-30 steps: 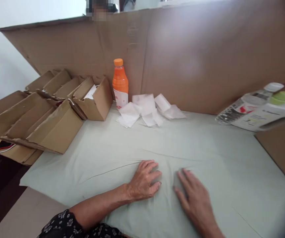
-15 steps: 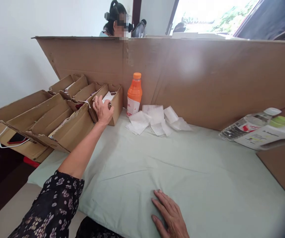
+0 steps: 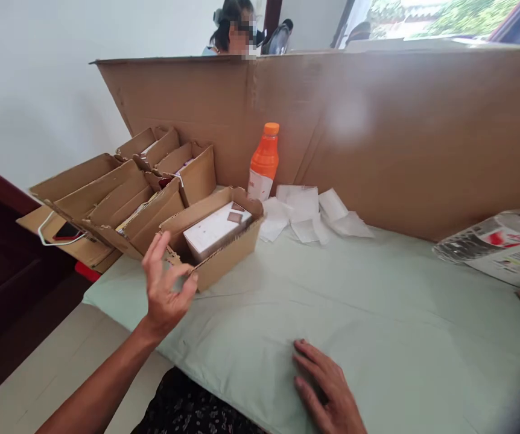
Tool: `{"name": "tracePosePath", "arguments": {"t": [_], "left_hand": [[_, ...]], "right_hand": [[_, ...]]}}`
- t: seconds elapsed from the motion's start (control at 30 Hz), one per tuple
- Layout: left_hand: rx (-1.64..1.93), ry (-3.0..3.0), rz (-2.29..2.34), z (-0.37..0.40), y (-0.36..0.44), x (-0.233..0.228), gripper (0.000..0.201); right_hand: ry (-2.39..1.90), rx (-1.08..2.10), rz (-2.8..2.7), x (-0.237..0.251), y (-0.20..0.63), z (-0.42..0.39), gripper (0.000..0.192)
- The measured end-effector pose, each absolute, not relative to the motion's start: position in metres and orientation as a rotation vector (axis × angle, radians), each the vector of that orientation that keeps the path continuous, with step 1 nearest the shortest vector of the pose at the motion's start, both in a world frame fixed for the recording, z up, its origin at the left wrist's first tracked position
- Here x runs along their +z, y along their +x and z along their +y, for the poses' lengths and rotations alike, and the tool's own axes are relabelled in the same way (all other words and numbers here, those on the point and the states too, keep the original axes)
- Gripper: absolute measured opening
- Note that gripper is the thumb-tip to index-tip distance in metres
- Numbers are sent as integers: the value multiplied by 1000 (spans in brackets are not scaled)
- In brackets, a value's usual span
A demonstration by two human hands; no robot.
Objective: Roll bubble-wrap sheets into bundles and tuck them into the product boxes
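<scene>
My left hand (image 3: 168, 288) grips the near end of a narrow open cardboard box (image 3: 230, 258), fingers at its torn rim and thumb by the corner. Inside that box lies a white carton (image 3: 217, 228) with small dark squares at its far end. My right hand (image 3: 327, 389) rests on the pale green cloth (image 3: 251, 325) with fingers loosely spread, holding nothing. Beyond the box are an orange bottle (image 3: 264, 161) and several translucent white sheets or pouches (image 3: 303, 205).
More open cardboard boxes (image 3: 101, 187) stand in rows at the left, a dark phone (image 3: 67, 232) by their front. A tall cardboard panel (image 3: 377, 132) borders the back. A clear plastic bottle (image 3: 481, 238) lies at the right. Behind the panel is another person (image 3: 230, 30).
The narrow box with the white carton has come out of the row toward me, turned at an angle, with my left hand on it. My right hand stays on the cloth. The view has shifted.
</scene>
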State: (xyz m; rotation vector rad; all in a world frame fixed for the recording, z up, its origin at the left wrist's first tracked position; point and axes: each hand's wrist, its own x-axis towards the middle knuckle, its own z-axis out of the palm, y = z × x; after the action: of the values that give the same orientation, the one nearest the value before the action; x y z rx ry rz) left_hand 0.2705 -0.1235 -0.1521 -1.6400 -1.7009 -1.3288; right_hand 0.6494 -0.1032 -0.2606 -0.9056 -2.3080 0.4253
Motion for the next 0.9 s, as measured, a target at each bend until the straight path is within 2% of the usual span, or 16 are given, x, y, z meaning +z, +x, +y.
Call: {"name": "tracePosePath", "arguments": {"t": [0.17, 0.23, 0.37, 0.5, 0.63, 0.77, 0.9], "left_hand": [[-1582, -1396, -1839, -200, 247, -199, 83], [-1738, -1353, -2065, -208, 240, -219, 95], [-2035, -1337, -2527, -196, 244, -239, 81], [-2076, -1328, -2736, -179, 260, -238, 61], [-2043, -1367, -2752, -162, 285, -235, 56], [-2127, -1785, -2651, -122, 329, -227, 50], [-2233, -2080, -2534, -63, 368, -217, 56]], "right_hand": [[-1162, 716, -2111, -231, 628, -67, 36], [-1169, 816, -2068, -221, 600, -49, 46], [-1073, 998, -2027, -218, 534, -11, 69], [-932, 1144, -2064, -224, 505, -6, 67], [-1071, 1117, -1985, -229, 538, -29, 62], [-1347, 1038, -1784, -229, 599, -41, 57], [-1440, 985, -1609, -226, 637, -32, 59]]}}
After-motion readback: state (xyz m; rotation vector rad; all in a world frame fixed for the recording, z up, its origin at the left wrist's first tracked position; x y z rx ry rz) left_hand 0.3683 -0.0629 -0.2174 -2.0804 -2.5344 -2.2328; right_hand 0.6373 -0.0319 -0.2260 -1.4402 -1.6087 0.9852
